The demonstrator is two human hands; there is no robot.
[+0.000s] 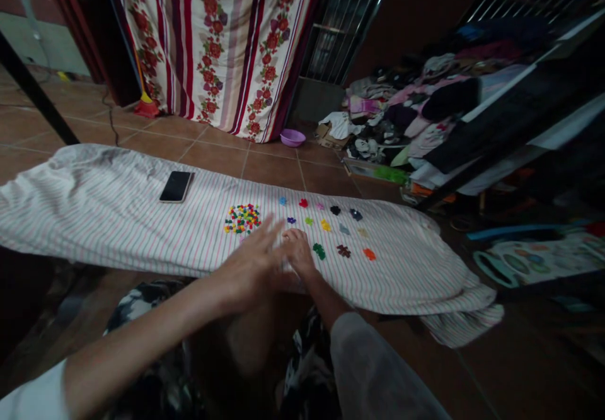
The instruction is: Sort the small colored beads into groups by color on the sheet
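Note:
My left hand [255, 262] is slightly blurred over the near edge of a striped cloth [142, 231], its fingers spread. Just right of it, partly overlapped, my right hand [299, 251] has its fingers curled together; whatever they may hold is hidden. Beyond my left hand lies a round patch of small multicoloured pieces [242, 218]. To the right, small single-colour clusters sit in rows, among them a red cluster [303, 203], a yellow cluster [325, 224] and an orange cluster [369, 254]. Nearest my right hand is a dark green cluster [319, 251], with a brown cluster [343, 251] beside it.
A phone [176, 186] lies on the cloth's left part. Beyond, on the tiled floor, are a purple basin [293, 137] and a red broom [147, 106] by a floral curtain [212, 41]. Clothes [425, 105] are heaped at the right, near a dark slanted pole [454, 183].

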